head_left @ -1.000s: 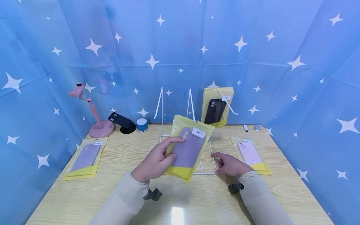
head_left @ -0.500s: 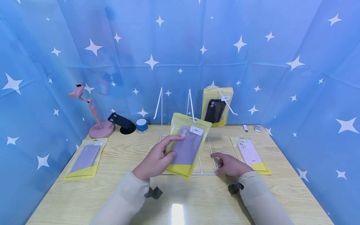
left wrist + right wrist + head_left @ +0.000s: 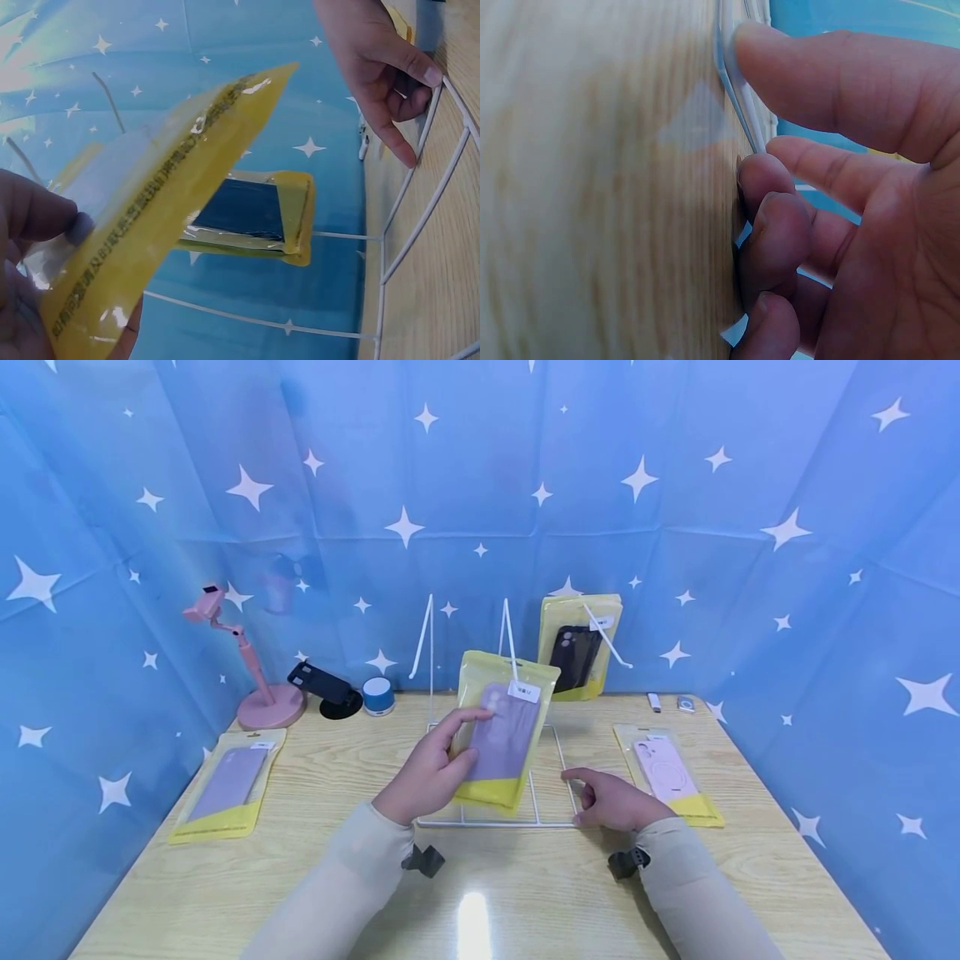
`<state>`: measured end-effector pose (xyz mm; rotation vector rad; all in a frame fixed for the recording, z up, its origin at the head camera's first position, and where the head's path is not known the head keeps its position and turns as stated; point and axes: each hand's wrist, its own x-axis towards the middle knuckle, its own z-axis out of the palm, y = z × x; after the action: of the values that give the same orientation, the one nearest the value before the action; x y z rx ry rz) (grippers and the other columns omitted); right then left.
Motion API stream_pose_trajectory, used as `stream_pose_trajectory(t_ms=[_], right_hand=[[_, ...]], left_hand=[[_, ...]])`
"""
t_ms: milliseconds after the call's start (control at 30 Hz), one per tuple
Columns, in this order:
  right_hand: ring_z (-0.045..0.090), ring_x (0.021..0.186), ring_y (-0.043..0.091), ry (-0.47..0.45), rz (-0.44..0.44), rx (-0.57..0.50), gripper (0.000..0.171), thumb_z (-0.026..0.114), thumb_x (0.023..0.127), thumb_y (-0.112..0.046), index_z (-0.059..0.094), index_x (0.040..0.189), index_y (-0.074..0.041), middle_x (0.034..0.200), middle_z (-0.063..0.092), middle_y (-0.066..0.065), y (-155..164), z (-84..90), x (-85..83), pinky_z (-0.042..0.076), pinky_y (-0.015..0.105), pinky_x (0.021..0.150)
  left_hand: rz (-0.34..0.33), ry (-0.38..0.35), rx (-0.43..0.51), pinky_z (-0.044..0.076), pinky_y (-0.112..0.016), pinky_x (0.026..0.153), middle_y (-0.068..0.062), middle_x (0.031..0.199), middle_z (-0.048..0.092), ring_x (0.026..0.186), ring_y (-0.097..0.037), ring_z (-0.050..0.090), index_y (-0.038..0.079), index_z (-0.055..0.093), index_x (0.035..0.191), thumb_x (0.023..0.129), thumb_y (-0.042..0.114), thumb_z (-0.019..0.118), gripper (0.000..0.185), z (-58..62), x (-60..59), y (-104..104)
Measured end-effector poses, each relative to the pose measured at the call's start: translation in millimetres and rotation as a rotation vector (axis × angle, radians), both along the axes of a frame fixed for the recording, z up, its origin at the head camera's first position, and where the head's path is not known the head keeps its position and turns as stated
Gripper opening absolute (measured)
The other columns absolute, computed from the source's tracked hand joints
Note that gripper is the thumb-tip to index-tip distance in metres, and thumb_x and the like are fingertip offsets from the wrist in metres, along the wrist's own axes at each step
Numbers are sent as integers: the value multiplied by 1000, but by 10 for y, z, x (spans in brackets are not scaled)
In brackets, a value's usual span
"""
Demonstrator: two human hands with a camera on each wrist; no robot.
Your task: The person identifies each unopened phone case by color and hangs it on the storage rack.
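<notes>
Between our left hand (image 3: 427,774) fingers, a light, slippery bagged phone case (image 3: 504,731) is pinched by its edge above the wire rack (image 3: 555,821); right hand (image 3: 615,799) fingers curl on the rack's corner

Bare tabletop (image 3: 525,893) lies open along the near edge. Farther in, the white wire rack (image 3: 495,727) blocks the middle; flat pouches (image 3: 225,785) flank left and right.

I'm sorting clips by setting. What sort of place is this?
Probably a small staged display booth for phone accessories: a star-printed blue backdrop, packaged phone cases on a wooden table, and a white wire rack.
</notes>
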<state>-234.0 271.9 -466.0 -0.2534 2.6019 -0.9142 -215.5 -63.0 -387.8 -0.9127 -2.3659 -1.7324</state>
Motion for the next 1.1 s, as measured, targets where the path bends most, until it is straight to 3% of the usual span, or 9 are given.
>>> stream_pose_trajectory(t_ms=[67,133,300,600,667,733,833,933,1100], right_hand=[[52,75,23,-1,-1,-2,75,87,84,-10,55,151,-14,88,58,6,2,0,0,42,36,64],[52,76,23,-1,1,-2,75,87,84,-10,55,151,-14,88,58,6,5,-4,-3,42,36,65],[52,77,23,6,14,-1,74,86,85,-10,55,152,-14,88,58,6,13,-19,-17,42,36,65],[52,77,23,8,16,-5,73,86,85,-9,55,152,-13,88,58,6,18,-24,-22,41,36,65],[52,77,23,2,3,-3,73,86,85,-10,56,151,-15,88,58,6,13,-24,-21,42,36,65],[52,76,23,1,-1,1,73,86,86,-10,56,151,-16,88,58,6,11,-30,-22,42,36,65],[52,76,23,-2,0,-4,73,86,85,-10,56,152,-16,87,58,6,11,-32,-18,41,35,65],[51,76,23,2,10,-14,74,86,85,-10,55,152,-14,87,57,6,16,-26,-12,41,36,65],[51,76,23,7,8,-12,73,87,85,-10,56,151,-14,87,57,6,9,-11,-4,41,35,65]], left_hand=[[19,3,-2,51,-28,69,-5,153,52,72,-13,50,24,54,148,101,-2,52,54,-10,-44,31],[31,-3,3,43,-25,56,-6,147,54,54,-11,35,24,53,149,102,-1,52,54,-26,-86,58],[41,-7,42,40,-23,53,-8,145,54,50,-10,31,23,53,149,103,0,51,52,-62,-192,118],[79,-37,64,46,-29,59,-1,159,46,62,-20,42,27,53,149,104,2,51,52,-94,-410,230],[95,-46,55,51,-33,72,-1,162,43,84,-21,55,29,53,149,104,3,51,52,-84,-472,254],[105,-51,51,54,-40,88,-2,164,42,112,-24,59,29,52,149,104,4,51,52,-71,-528,272],[117,-62,52,45,-49,112,-2,167,39,145,-23,42,29,52,149,105,5,51,51,-60,-610,292],[111,-74,62,43,-54,116,-3,168,36,149,-26,40,28,51,149,105,6,50,50,-51,-691,308],[108,-76,65,53,-46,98,-4,167,36,133,-30,52,27,50,150,106,7,50,48,-28,-832,325]])
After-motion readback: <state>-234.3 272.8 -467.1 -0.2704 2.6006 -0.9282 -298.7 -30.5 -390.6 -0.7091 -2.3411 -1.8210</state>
